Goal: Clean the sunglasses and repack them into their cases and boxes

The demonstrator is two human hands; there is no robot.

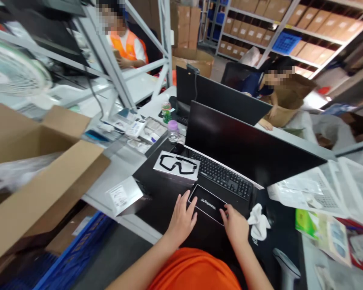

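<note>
A flat black box [208,206] with a thin white rim and white lettering lies on a black desk mat [161,201]. At its left end is my left hand [181,219], fingers stretched and spread, fingertips at the rim. My right hand [236,225] is bent around the right end, thumb and forefinger at its edge; the other fingers are partly hidden. Just beyond my left hand sits a white box with a goggle picture [178,166]. A smaller white labelled box [124,195] stands at the desk's left edge.
A keyboard [222,175] and monitor [245,145] stand behind the box. Crumpled white tissue [258,221] and a scanner [286,264] lie right. An open carton [48,189] and blue crate [75,245] are left. Two people [128,46] work farther back.
</note>
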